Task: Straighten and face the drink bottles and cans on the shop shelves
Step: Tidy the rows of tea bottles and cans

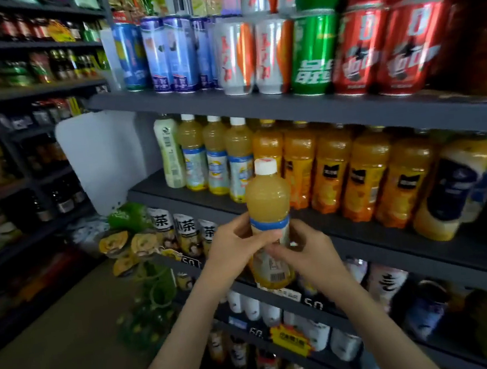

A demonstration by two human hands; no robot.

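A yellow juice bottle point(267, 202) with a white cap and a blue-edged label is upright in front of the middle shelf point(361, 232), off the shelf board. My left hand point(234, 247) grips its label from the left. My right hand point(306, 252) grips it from the right, fingers across the label, whose barcode side faces me. Behind it, three matching yellow bottles point(217, 157) stand in a row on the shelf, with a pale green bottle point(170, 153) to their left.
Orange juice bottles point(334, 171) fill the middle shelf to the right. Cans point(312, 53) in blue, silver, green and red line the shelf above. Tea bottles point(188, 232) and other drinks stand on the lower shelves. A floor aisle lies at the left.
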